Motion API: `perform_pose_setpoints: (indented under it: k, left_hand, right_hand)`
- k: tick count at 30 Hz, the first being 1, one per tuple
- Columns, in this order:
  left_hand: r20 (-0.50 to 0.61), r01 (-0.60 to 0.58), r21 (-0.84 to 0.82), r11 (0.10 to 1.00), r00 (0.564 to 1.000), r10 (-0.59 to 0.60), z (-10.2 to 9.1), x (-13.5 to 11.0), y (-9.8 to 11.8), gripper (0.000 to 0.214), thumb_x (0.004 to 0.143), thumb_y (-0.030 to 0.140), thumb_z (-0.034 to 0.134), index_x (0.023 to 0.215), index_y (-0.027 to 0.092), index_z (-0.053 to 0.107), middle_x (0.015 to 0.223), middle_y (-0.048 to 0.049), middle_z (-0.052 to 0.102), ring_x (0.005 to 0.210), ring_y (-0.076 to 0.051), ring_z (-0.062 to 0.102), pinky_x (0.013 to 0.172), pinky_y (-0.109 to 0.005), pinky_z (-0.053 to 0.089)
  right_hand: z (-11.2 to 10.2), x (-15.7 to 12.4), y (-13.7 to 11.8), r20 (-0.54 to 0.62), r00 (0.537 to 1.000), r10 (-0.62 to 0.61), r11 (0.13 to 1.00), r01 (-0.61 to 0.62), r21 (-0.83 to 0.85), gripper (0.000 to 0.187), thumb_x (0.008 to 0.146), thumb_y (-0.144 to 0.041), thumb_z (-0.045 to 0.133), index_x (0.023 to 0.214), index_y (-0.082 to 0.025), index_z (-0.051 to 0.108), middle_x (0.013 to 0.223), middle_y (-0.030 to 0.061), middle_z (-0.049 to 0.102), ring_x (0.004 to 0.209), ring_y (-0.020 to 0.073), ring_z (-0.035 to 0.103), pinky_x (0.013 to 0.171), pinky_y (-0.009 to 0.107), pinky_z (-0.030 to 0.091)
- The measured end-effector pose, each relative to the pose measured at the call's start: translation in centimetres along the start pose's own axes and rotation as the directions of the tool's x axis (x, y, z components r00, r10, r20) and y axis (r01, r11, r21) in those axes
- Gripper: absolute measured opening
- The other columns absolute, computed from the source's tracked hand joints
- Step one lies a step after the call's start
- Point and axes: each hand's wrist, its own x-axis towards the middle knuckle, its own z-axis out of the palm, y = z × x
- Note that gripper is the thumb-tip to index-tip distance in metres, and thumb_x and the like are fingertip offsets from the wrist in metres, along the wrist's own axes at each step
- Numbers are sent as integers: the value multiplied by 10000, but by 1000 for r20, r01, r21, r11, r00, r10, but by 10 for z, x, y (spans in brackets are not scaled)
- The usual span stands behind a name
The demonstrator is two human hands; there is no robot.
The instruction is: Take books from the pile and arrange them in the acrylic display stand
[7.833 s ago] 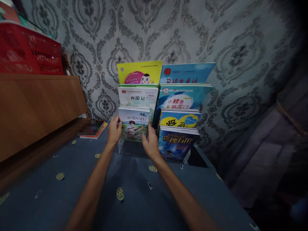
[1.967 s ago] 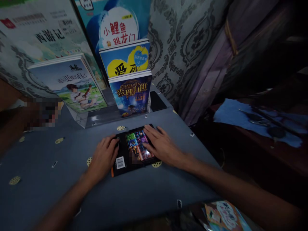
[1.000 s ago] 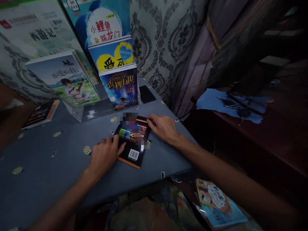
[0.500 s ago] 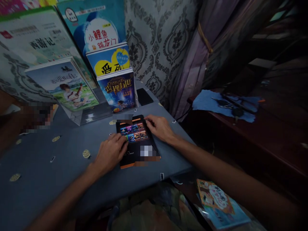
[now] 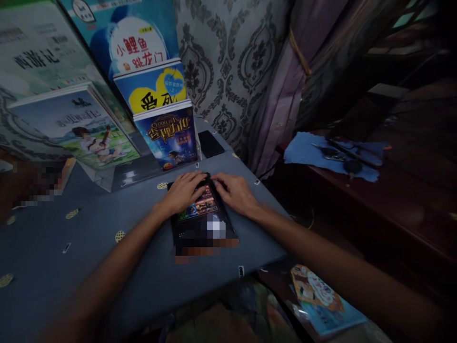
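Observation:
A dark book (image 5: 193, 227) lies on the grey tablecloth, its small coloured pictures facing up and its lower edge blurred out. My left hand (image 5: 183, 191) rests flat across its upper left part, fingers stretched toward the top edge, covering some of the pictures. At the upper right corner, my right hand (image 5: 235, 193) has its fingers bent and closed on the book's edge. The exact grip of those fingertips is partly hidden.
Several books stand in clear holders behind, among them a dark blue book (image 5: 167, 138) and a landscape-covered one (image 5: 93, 138). A phone-like black slab (image 5: 210, 144) lies beside them. Another person's hand (image 5: 17, 178) is at far left. Tools sit on a blue cloth (image 5: 303, 152).
My left hand has slid up and forward over the book, from its left edge to its upper part. My right hand stays at the upper right corner. The view has shifted slightly.

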Motion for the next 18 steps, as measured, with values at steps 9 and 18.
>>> perform_pose_setpoints:
  k: [9,18]
  left_hand:
    - [-29,19,62,998,999,-17,2,-5,2,434,1042,388,388,1375,165,554,1340,-116,626,1212,-275,545,1053,-429,420]
    - [-54,78,97,992,996,-73,2,-8,6,419,1039,393,395,1334,139,552,1270,-127,626,1186,-283,539,1042,-431,418]
  right_hand:
    - [3,-34,-21,99,990,-103,960,125,-251,516,956,-446,591,1372,-141,562,1219,189,664,1112,353,609,910,476,502]
    - [4,-93,-13,168,960,-223,948,254,-193,809,902,-699,544,1516,-189,412,1548,235,445,1427,394,429,1122,643,372]
